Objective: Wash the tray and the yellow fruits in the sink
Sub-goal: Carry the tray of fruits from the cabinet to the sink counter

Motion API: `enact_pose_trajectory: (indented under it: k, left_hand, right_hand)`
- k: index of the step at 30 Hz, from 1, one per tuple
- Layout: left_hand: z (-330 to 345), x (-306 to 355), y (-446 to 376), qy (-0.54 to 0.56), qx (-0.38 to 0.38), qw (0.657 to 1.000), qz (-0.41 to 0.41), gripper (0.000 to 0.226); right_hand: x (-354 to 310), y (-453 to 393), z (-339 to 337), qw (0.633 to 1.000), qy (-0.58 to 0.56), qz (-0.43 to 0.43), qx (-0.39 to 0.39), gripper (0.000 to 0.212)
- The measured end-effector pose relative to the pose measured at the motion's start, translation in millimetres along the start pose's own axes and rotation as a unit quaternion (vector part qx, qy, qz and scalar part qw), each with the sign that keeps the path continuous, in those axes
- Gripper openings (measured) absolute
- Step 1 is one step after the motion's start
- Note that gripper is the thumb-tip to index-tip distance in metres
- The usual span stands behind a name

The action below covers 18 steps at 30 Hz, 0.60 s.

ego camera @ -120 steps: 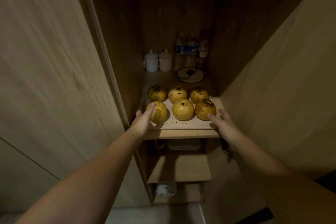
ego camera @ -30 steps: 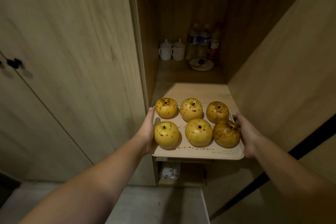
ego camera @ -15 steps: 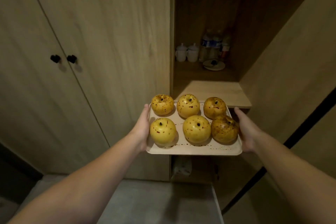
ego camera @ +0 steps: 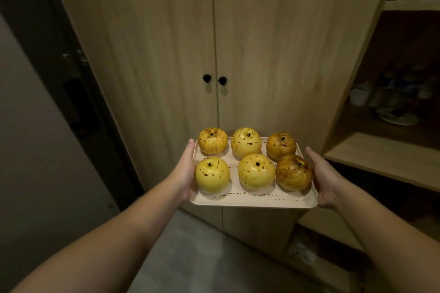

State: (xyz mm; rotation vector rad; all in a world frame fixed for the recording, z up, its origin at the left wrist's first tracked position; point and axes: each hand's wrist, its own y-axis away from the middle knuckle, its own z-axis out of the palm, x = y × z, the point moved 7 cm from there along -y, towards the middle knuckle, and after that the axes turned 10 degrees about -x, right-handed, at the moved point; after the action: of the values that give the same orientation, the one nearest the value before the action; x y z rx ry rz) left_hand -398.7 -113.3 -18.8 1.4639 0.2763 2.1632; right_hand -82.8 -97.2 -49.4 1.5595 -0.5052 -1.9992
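A cream rectangular tray [ego camera: 252, 200] hangs in the air in front of me, level, speckled with reddish-brown spots. Several yellow fruits [ego camera: 256, 171] with brown specks sit on it in two rows. My left hand [ego camera: 184, 171] grips the tray's left edge, fingers underneath. My right hand [ego camera: 323, 178] grips the right edge the same way. No sink is in view.
Closed wooden cupboard doors with two black knobs [ego camera: 214, 79] stand straight ahead. An open shelf unit [ego camera: 385, 157] with cups, bottles and a plate is at the right. A dark door [ego camera: 78, 93] is at the left. Grey floor lies below.
The tray has come off the shelf and away from the open cupboard. My view has swung left, so the shelves now sit at the right edge and the closed doors face me.
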Motion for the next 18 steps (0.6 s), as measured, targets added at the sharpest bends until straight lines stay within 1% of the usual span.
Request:
enact_pose_trajectory:
  k: [2,5,10,15,18]
  left_hand:
    - [-29,9,18,0.021,0.03,0.999,0.015,0.089]
    - [-72,19,46,0.05,0.082,0.995,0.039,0.089]
    - [-118,26,91,0.089,0.159,0.979,0.093,0.088]
    - [-151,22,143,0.12,0.256,0.948,0.145,0.091]
    - [-168,8,182,0.133,0.334,0.918,0.166,0.093]
  right_hand:
    - [-4,-24,34,0.999,0.018,0.011,-0.038,0.082]
    - [-8,-53,94,0.99,0.046,0.038,-0.125,0.085]
    - [-13,-90,176,0.97,0.094,0.065,-0.216,0.085]
    - [-17,-108,259,0.94,0.148,0.084,-0.297,0.081]
    - [-10,-107,303,0.916,0.185,0.104,-0.34,0.083]
